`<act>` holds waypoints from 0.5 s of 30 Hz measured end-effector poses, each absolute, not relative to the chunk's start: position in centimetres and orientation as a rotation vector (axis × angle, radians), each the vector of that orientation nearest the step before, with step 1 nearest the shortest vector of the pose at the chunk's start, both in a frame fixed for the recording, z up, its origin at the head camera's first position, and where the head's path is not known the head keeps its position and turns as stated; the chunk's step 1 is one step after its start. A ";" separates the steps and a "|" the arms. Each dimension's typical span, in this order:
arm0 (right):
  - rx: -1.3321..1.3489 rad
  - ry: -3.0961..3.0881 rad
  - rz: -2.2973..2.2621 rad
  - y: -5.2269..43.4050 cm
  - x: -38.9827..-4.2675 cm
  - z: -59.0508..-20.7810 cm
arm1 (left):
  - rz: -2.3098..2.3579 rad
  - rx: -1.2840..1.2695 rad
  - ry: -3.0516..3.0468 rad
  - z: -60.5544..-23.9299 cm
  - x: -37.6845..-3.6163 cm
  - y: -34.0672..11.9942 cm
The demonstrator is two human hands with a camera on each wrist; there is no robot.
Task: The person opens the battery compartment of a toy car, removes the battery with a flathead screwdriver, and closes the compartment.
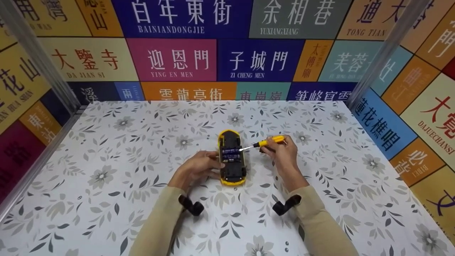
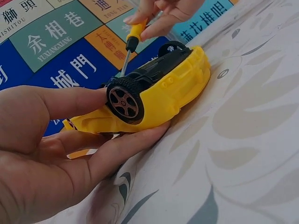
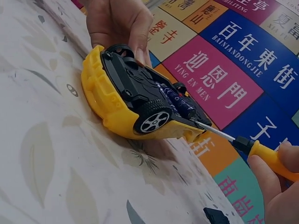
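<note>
A yellow toy car [image 1: 242,174] lies upside down, its black underside facing up. Several dark blue batteries [image 3: 180,103] sit in the uncovered compartment across its middle. The left hand [image 1: 200,164] grips the car from its left side, with the thumb by a wheel [image 2: 124,101] and fingers beneath the body in the left wrist view. In the right hand [image 1: 284,153] is a yellow-handled screwdriver [image 1: 262,143]. Its metal shaft [image 3: 216,129] reaches the right end of a battery at the compartment's edge; whether the tip touches is hard to tell.
The table has a white floral cover [image 1: 106,209]. Behind it stands a wall of coloured panels [image 1: 170,60] with writing, and clear upright posts [image 1: 384,49] mark the corners. A small black piece [image 3: 217,215], its kind unclear, shows at the right wrist view's lower edge.
</note>
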State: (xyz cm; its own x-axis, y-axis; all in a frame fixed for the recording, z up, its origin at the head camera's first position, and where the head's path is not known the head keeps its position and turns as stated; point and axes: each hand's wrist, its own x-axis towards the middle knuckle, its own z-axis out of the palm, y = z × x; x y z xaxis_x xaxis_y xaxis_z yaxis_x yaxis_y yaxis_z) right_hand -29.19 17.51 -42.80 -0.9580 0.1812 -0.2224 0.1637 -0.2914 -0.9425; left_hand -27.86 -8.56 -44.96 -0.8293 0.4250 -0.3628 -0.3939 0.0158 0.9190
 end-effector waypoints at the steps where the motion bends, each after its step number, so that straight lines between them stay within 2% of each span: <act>1: -0.464 -1.851 2.496 17.6 -29.2 -42.9 | 1.869 0.033 1.730 -45.0 -27.9 -8.6; 15: -0.497 -1.828 2.641 18.3 -29.6 -43.9 | 1.870 0.045 1.704 -45.2 -28.0 -8.7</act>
State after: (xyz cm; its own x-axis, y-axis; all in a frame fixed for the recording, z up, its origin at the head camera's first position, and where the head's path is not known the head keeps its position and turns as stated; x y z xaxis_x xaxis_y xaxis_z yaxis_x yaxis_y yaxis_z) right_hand -29.58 18.33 -43.86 -0.9476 0.0834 -0.3084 0.2592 -0.3636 -0.8948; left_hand -27.99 -8.75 -45.22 -0.8187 0.4454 -0.3625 -0.4022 0.0059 0.9155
